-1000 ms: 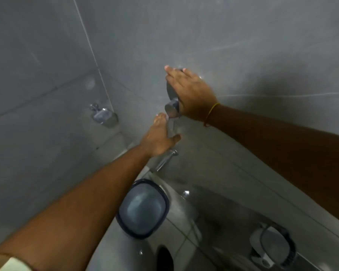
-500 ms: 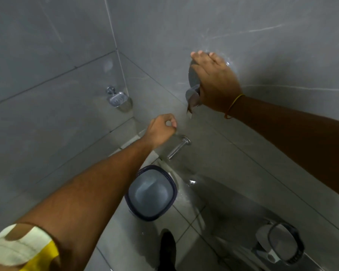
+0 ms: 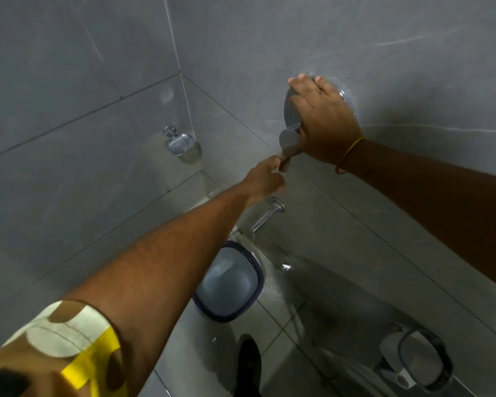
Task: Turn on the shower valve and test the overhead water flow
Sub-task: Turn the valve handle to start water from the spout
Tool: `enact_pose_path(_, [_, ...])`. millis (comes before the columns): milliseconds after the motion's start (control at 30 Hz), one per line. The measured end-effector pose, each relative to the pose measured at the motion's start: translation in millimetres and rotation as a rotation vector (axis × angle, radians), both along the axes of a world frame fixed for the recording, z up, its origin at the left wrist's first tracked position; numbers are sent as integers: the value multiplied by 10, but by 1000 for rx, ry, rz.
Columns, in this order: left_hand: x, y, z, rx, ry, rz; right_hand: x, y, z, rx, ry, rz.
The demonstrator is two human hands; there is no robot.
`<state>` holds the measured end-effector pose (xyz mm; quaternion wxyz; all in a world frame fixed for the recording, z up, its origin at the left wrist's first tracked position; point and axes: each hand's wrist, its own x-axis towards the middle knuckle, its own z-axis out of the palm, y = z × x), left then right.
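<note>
On the grey tiled wall (image 3: 269,38) near its corner, the round shower valve (image 3: 291,108) lies under the right hand (image 3: 324,121), spread flat and gripping nothing, while the left hand (image 3: 265,179) pinches the valve's lever (image 3: 287,150), above the spout (image 3: 265,214) trickling beside 1 bucket (image 3: 229,282).

Dim, even illumination; soft shadow falls on the grey wall right of the shower valve (image 3: 291,110); wet floor below it shows small glare spots; straight tile joints bow near frame edges; sleeve corner blurred.
</note>
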<state>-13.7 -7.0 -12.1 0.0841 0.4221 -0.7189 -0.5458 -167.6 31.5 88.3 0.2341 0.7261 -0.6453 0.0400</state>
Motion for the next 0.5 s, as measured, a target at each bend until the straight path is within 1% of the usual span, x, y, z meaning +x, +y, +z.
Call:
enact_pose_path(100, [38,-14,50,-51,-17,28,-1,6,7,8,-1,-2])
enact_pose_path(333, [139,58,116,-220,-71,-32,-30,1,58,77,22,20])
enact_pose_path(500, [166,77,203,-487,-90,-80,-55,0,105,106,46,48])
